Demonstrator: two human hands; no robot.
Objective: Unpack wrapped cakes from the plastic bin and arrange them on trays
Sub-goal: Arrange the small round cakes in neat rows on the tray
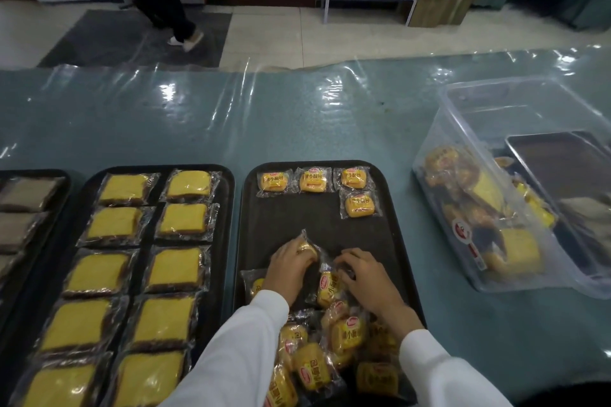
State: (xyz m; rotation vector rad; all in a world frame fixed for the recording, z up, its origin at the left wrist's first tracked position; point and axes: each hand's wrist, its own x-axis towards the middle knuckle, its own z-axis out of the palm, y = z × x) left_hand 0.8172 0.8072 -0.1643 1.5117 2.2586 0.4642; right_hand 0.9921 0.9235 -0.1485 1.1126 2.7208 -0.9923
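A: What lies farthest toward nine o'clock?

B: A dark tray [56, 175] cut off by the frame edge, holding brownish wrapped slices [28, 195]. Just beside it, a second tray [228, 195] carries two columns of yellow wrapped cakes [178, 271].

A: And the middle tray [317, 225]?

B: Four small wrapped buns [312, 180] sit along its twelve o'clock edge and right corner, three in a row and one below the third. At its six o'clock end is a loose heap of small buns [334, 340].

A: What are the hands doing?

B: The left hand [291, 261], in a white sleeve [231, 357], has its fingers curled round one wrapped bun [307, 246], pinching it against the tray. The right hand [360, 274] rests with bent fingers on the heap's top, touching the wrappers there; whether it grips one cannot be told.

A: And at three o'clock?

B: The clear plastic bin [496, 182], tilted, with mixed wrapped cakes [515, 248] inside and another dark tray [562, 155] lying within it. All stand on a table [297, 116] under clear film.
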